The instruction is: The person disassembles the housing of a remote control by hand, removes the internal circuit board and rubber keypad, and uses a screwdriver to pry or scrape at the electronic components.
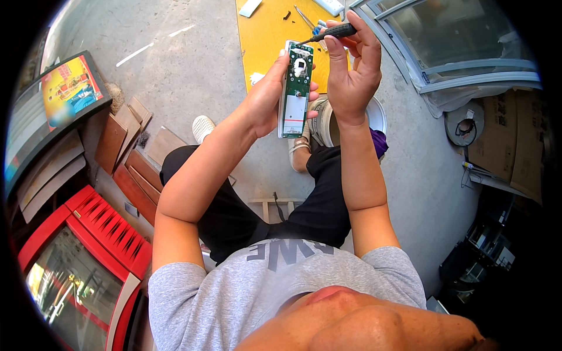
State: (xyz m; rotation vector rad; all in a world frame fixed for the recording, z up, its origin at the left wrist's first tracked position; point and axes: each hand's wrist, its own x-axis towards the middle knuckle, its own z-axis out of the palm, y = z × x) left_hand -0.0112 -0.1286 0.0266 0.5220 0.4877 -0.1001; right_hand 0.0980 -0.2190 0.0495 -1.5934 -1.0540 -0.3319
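Red cabinet [120, 228] — well left of the PCB, closer to the body. Yellow sheet [253, 44] on the floor, beyond the PCB. Bucket [379, 114] just right of the PCB, lower down. Right hand [354, 79] right of the PCB, thumb and fingers closed on the driver. Left hand [268, 96] on the PCB's left side, clamped on it: thumb on the near edge, fingers wrapping under and showing past the far edge. PCB [295, 88] held up over the floor, component side up, long axis pointing away from the body. Driver [333, 35] crosses to the PCB's far end, tip at that end; can't tell if it's touching or seated in anything. White piece [250, 7] and dark bits [287, 16] beyond the PCB, on the sheet.

Progress, my read: PCB face is exposed, some parts are off, work at the far end looks unfinished — can't tell how many fasteners remain.
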